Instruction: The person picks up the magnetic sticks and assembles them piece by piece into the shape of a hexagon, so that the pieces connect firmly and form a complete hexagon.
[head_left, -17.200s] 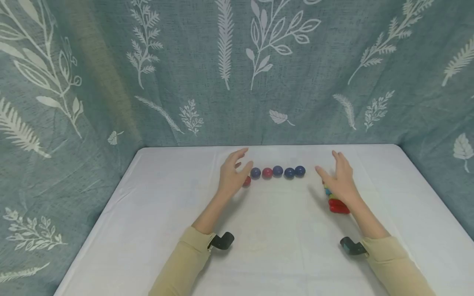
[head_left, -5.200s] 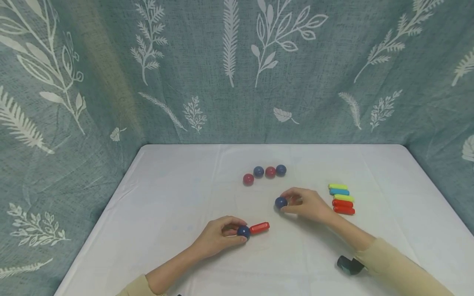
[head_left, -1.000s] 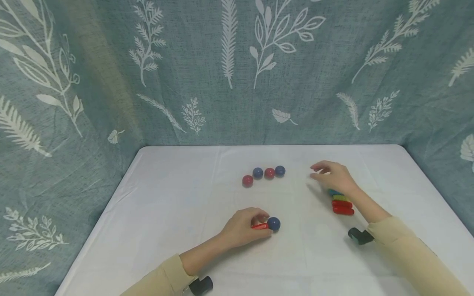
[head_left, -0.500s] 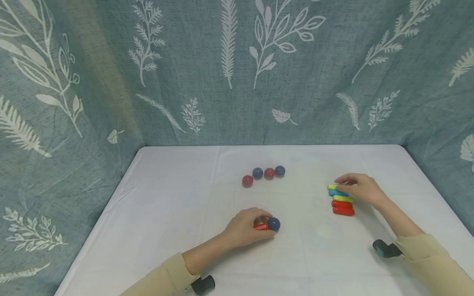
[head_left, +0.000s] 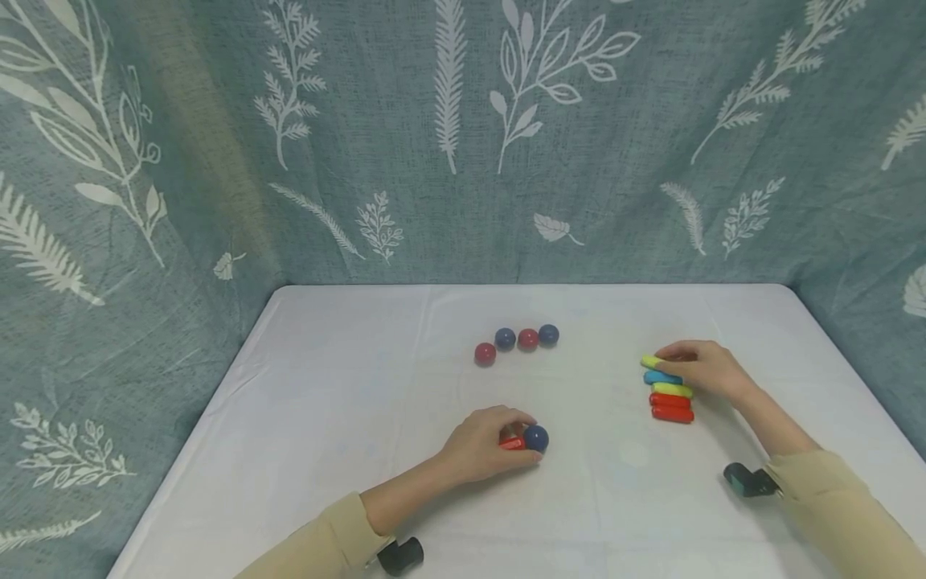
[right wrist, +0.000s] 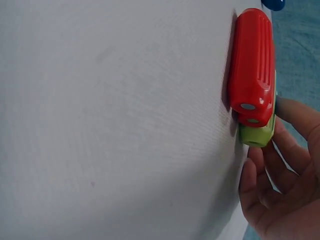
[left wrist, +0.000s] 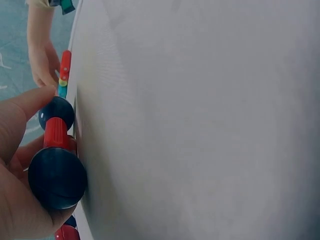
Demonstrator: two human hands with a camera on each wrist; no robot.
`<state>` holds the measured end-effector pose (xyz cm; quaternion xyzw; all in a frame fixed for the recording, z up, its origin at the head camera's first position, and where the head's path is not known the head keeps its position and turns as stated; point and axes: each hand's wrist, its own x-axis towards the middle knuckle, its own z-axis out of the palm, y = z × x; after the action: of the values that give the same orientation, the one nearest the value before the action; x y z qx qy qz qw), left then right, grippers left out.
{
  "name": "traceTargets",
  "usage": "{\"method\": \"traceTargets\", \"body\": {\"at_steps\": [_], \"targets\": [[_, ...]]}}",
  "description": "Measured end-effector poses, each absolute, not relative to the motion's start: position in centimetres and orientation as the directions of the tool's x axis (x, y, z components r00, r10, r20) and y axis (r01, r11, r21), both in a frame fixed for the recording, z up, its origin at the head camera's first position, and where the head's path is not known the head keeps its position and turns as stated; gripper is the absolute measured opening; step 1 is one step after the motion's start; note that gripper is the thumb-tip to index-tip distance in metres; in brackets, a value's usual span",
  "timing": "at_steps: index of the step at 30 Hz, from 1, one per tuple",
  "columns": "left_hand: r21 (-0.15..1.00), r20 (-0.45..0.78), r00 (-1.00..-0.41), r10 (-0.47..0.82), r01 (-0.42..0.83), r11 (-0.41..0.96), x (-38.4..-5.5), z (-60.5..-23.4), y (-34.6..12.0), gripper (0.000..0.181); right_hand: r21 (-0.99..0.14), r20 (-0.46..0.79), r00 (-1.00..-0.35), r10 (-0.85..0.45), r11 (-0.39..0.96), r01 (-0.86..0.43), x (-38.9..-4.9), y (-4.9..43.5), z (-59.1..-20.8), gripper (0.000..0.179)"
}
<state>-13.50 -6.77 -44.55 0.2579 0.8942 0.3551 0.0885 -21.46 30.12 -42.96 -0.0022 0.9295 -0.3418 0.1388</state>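
Observation:
My left hand [head_left: 488,442] grips a magnetic piece made of a red rod [left wrist: 56,132] between two blue balls. The far blue ball [head_left: 536,438] shows past the fingertips in the head view, while the near blue ball [left wrist: 57,177] lies against the palm in the left wrist view. Over on the right, my right hand [head_left: 702,367] pinches the yellow-green rod [head_left: 649,362] at the far end of a row of rods. The fingers hide much of that rod. Just nearer lies a blue rod [head_left: 662,377], followed by another yellow-green rod [head_left: 672,390].
Two red rods [head_left: 672,414] close the near end of the row. Toward the back of the white table [head_left: 347,362], a red ball [head_left: 485,354] lies beside a line of two blue balls and another red ball [head_left: 528,338]. A patterned curtain [head_left: 463,225] stands behind.
Since the earliest frames, a red rod and two blue balls were joined. In the last second my right hand has moved right and nearer to the yellow-green rod, which has shifted slightly away from the blue one.

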Motion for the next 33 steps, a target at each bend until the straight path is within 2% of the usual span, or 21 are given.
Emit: {"method": "traceTargets", "body": {"at_steps": [8,17,28,33], "targets": [[0.675,0.066,-0.845,0.530,0.429,0.601,-13.6,-44.9,-6.8,0.041,-0.627,-0.184,-0.978,-0.102,0.778,0.037,-21.4,29.4,-43.0,0.044],[0.688,0.086,-0.844,0.529,0.434,0.581,-13.6,-45.0,-7.1,0.039,-0.640,-0.034,-0.984,-0.174,0.760,-0.112,-20.5,26.4,-42.3,0.034],[0.689,0.097,-0.848,0.521,0.435,0.580,-13.5,-44.9,-7.6,0.037,-0.712,0.052,-0.931,-0.361,0.640,-0.288,-18.6,21.8,-43.0,0.021],[0.689,0.101,-0.853,0.513,0.432,0.582,-13.6,-45.0,-7.7,0.036,-0.740,0.046,-0.895,-0.444,0.587,-0.329,-17.8,20.3,-43.3,0.021]]}}
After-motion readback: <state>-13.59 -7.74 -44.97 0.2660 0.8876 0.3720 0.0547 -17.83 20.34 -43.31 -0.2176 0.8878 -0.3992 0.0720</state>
